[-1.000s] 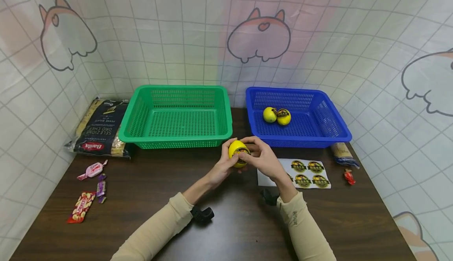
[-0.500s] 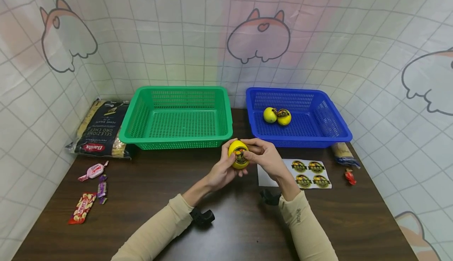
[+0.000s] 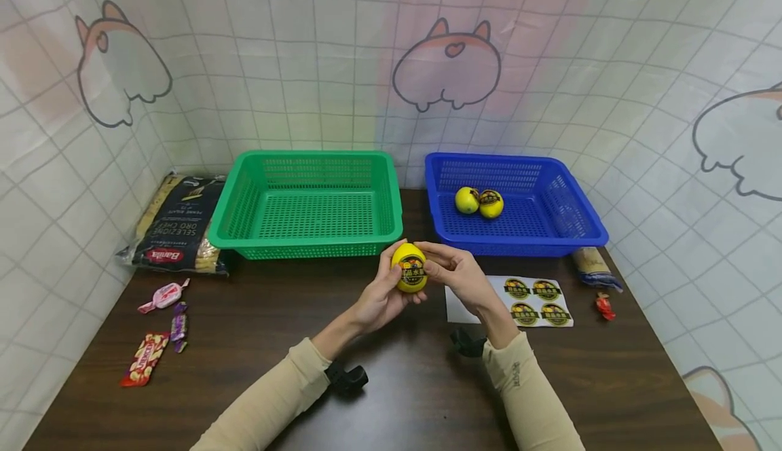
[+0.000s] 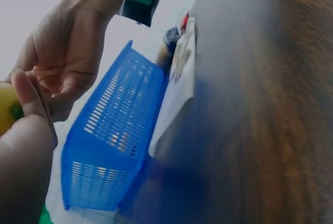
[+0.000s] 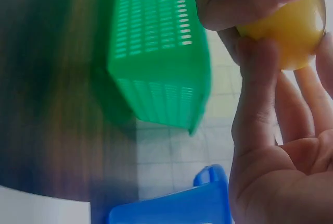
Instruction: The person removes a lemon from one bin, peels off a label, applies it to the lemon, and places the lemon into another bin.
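Observation:
In the head view a yellow lemon [image 3: 403, 253] is held up in front of the baskets, a round black-and-gold sticker [image 3: 413, 273] facing me on its side. My left hand [image 3: 380, 300] grips the fruit from the left and below, thumb at the sticker's left edge. From the other side, my right hand [image 3: 467, 284] pinches it, thumb tip by the sticker's right edge. The right wrist view shows the lemon [image 5: 289, 36] between the fingers of both hands. To the right lies a white sticker sheet [image 3: 461, 310] with several round stickers.
A green basket [image 3: 305, 242] stands behind to the left. The blue basket [image 3: 519, 241] at right holds two lemons [image 3: 467, 200]. A pasta bag [image 3: 177, 223], wrapped candies [image 3: 166, 295] and a red snack packet [image 3: 145, 361] lie left; a small bag [image 3: 594, 269] and red candy [image 3: 605, 306] right.
The lemon has turned in my hands, so its sticker now shows more fully. My right thumb has moved from over the sticker to its right edge.

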The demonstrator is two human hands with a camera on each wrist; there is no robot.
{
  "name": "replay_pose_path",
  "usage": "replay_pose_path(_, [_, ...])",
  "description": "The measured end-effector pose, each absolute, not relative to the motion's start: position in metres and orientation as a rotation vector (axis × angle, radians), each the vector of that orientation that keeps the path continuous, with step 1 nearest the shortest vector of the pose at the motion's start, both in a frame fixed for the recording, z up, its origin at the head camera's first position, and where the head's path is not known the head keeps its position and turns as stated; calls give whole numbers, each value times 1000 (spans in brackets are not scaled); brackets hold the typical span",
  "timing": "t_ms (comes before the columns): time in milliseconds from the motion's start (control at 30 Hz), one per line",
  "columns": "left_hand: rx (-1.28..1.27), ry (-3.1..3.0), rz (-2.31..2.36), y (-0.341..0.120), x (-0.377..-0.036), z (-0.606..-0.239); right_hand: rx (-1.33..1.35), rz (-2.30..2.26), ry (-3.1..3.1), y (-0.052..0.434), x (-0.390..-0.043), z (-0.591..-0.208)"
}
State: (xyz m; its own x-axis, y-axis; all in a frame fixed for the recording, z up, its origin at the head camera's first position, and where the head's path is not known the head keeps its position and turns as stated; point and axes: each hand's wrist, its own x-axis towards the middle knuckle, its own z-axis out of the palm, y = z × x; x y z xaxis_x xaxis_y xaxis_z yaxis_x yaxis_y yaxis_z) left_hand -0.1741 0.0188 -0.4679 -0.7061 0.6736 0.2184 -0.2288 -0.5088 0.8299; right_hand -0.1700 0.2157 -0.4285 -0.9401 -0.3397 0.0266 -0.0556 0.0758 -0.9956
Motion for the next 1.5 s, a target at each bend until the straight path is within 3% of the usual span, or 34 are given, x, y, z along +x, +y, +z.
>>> replay_pose_path(667, [483, 1339, 1944, 18, -175, -500, -353, -1483, 2299, 225, -178, -443])
replay_pose_path(1200, [382, 1490, 2056, 45, -206, -491, -313, -1258, 2602, 285, -226, -352])
replay_pose_path(1500, [292, 1531, 2077, 68, -223, -484, -100, -1195, 2738, 321, -271, -319])
